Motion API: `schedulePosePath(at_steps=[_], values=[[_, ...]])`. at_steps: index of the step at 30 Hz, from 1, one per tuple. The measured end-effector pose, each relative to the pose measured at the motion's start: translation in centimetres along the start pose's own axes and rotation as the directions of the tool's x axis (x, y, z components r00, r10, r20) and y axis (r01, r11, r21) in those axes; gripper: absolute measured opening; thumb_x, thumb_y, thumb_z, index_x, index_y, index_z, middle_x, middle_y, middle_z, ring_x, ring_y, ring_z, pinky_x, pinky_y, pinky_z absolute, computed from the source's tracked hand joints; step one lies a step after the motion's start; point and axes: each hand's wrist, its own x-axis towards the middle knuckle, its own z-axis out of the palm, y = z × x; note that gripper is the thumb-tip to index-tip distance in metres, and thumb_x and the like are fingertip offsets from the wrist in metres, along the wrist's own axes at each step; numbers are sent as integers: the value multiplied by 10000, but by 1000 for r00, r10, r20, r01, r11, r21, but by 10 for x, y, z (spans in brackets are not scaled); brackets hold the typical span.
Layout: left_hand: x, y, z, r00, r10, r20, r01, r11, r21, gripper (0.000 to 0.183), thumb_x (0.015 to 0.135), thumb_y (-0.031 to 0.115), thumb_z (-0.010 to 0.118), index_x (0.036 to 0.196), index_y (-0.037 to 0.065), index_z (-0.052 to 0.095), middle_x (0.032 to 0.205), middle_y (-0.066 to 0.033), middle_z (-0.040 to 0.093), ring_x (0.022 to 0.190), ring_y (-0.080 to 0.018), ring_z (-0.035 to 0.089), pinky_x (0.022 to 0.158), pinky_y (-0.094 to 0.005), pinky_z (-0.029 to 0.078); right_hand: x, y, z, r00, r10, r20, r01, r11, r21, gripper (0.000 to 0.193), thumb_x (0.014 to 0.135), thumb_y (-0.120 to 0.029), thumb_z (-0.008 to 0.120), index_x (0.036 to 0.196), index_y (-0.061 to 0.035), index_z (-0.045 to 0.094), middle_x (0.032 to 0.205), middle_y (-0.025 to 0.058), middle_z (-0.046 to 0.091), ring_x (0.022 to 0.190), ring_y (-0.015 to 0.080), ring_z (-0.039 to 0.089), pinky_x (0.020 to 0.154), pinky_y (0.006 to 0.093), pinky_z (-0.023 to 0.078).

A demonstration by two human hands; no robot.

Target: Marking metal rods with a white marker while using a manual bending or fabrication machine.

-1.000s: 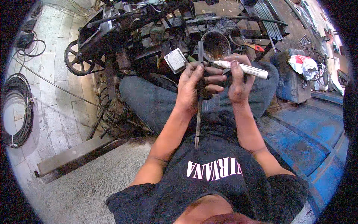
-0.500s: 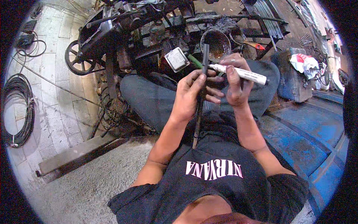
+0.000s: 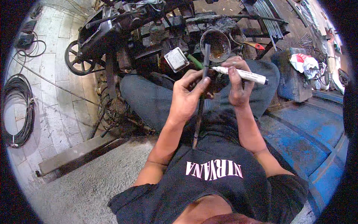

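While my left hand (image 3: 185,100) pinches the dark metal rod (image 3: 200,98) upright between thumb and fingertips, my right hand (image 3: 236,85) grips a white marker (image 3: 240,74), its tip touching the rod. Both sit above my lap; a rusty bowl (image 3: 216,44) lies just beyond, amid machine parts.

Far left, a coil of black cable (image 3: 16,110) lies on the pale tiled floor (image 3: 56,86). Beside it a small wheel (image 3: 76,58) stands on a grimy machine (image 3: 149,26). A rusty round pot (image 3: 216,44) sits far centre, a grey square box (image 3: 176,59) just left of it. Far right, a red-and-white rag (image 3: 304,63) rests near a blue metal surface (image 3: 317,127).
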Motion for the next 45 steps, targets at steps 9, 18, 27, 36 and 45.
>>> schedulePosePath(at_steps=[9,18,27,36,45], values=[[1,-1,4,977,-185,-103,163,968,-188,151,906,34,606,1017,-68,617,842,-88,648,711,-122,622,613,-281,586,-1,0,7,992,100,-76,-86,983,165,128,892,-113,546,880,-3,610,876,104,622,831,178,589,769,304,457],[1,-2,6,979,-181,-94,159,967,-201,149,920,50,588,1010,-65,613,850,-95,651,678,-125,625,601,-291,590,-1,3,5,999,35,-30,-33,998,51,115,892,-90,531,881,-2,604,880,106,621,826,182,590,769,313,461],[1,-3,6,966,-243,-91,208,934,-290,179,939,67,556,1053,-62,603,848,-119,647,659,-131,615,608,-298,588,-3,7,3,992,84,-92,-72,989,126,99,895,-71,532,883,-3,604,890,101,626,834,183,593,781,317,463],[1,-8,1,956,-292,-37,253,880,-403,230,953,112,537,1101,-59,582,893,-135,647,678,-148,627,630,-311,588,-4,6,3,990,106,-97,-96,990,101,107,906,-82,531,905,-5,604,886,99,623,840,184,591,792,313,462],[1,-13,-1,953,-302,-7,267,852,-450,263,947,150,555,1113,-52,583,893,-123,652,672,-149,627,631,-300,576,-3,8,-2,994,57,-90,-55,998,20,108,904,-93,533,890,-8,599,881,100,620,818,179,585,774,314,462]])
